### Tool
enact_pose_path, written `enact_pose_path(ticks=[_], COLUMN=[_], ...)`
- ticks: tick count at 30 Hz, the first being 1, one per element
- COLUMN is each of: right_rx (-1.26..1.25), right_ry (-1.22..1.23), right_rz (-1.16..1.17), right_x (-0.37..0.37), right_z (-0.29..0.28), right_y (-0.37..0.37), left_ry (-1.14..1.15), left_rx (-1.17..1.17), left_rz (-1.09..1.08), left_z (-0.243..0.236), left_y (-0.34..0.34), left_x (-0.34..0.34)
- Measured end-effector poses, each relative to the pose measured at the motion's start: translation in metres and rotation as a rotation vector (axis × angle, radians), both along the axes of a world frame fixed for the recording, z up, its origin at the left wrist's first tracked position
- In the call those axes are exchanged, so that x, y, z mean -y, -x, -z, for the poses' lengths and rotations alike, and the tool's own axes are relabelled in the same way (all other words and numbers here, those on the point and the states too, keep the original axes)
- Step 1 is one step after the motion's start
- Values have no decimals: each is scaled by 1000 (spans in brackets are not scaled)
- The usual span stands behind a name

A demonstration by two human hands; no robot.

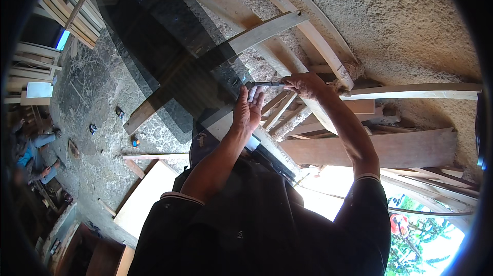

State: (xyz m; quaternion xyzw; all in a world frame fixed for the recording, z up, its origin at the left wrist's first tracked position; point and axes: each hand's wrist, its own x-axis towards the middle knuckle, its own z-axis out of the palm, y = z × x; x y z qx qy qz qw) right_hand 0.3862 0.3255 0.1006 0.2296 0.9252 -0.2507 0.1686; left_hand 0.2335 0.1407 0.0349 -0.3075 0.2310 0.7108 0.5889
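A slim dark pen-like tool (268,84) with a lighter band lies level between my two hands. My right hand (307,86) is closed around its right end. At its left end, my left hand (248,110) is palm up, thumb and fingertips at the tool's tip, the other fingers partly bent. Left of the hands is a large dark see-through pane (154,34), its edge close to my left fingers. Through it shows a wooden bar (272,28) crossing beneath. What exactly the tool is, I cannot make out.
Long timber beams (303,29) stand along a rough earthen wall (405,24) on the right. A wide plank (370,147) rests below them. A pale board (149,199) lies at lower left. Stacked boards (72,9) stand far left, and a seated person (38,155) is near the left rim.
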Motion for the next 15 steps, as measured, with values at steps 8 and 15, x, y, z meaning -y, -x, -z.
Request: enact_pose_path(ticks=[8, 15], right_rx=[74, -168], right_ry=[58, 45], right_rz=[43, 78], right_x=[9, 0], right_z=[-13, 4], right_y=[4, -19], left_ry=[27, -35], left_rx=[-25, -51], left_rz=[13, 32], left_z=[-7, -8], left_y=[1, 1], left_x=[1, 2])
